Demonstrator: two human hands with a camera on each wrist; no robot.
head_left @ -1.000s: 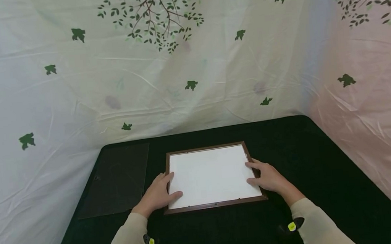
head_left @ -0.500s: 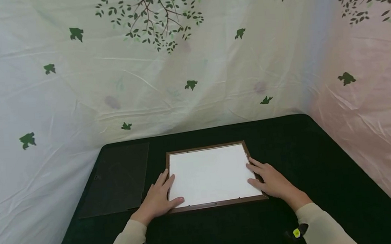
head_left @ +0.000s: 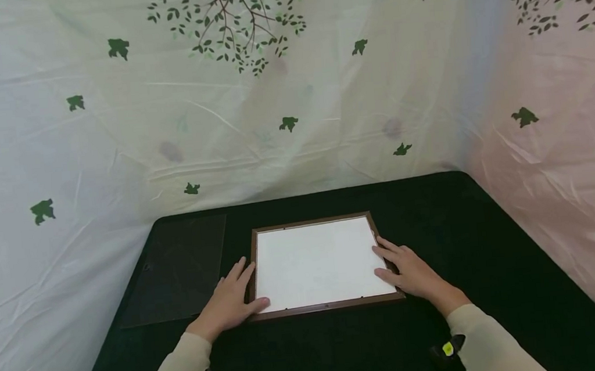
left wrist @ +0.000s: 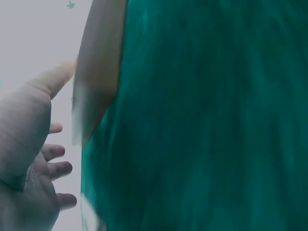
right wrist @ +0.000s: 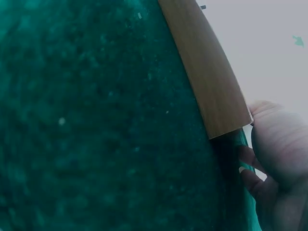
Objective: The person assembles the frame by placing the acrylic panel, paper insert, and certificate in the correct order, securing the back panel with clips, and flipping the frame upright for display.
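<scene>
A brown picture frame [head_left: 328, 306] lies flat on the dark table, with a white sheet or panel [head_left: 319, 262] filling its inside. My left hand [head_left: 228, 307] is at the frame's left side, fingers spread and mostly straight; its thumb lies over the lower left corner. In the left wrist view that left thumb [left wrist: 60, 77] reaches the frame's edge [left wrist: 101, 62], while the other fingers stay off it. On the opposite side, my right hand [head_left: 414, 272] rests on the right edge, fingertips reaching onto the white panel. The right wrist view has the right thumb [right wrist: 269, 113] against a frame corner [right wrist: 226, 115].
A thin dark rectangular board [head_left: 178, 270] lies on the left part of the dark green tablecloth [head_left: 494, 286]. Behind the table hangs a pale fabric wall [head_left: 242, 155] printed with leaves and branches.
My left hand has slid left, its fingers coming off the white panel and straightening. The right hand has spread its fingers slightly along the right edge. The frame has hardly moved.
</scene>
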